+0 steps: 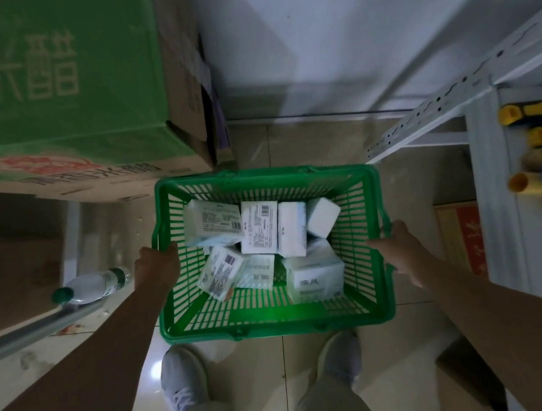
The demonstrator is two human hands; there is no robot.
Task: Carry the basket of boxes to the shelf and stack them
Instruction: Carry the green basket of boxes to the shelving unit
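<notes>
Both hands grip the basket by its side rims: left hand and right hand, fingers curled over the edges. It sits low between the feet and the shelf. The boxes all lie jumbled inside; I judge stacking not yet begun.
</notes>
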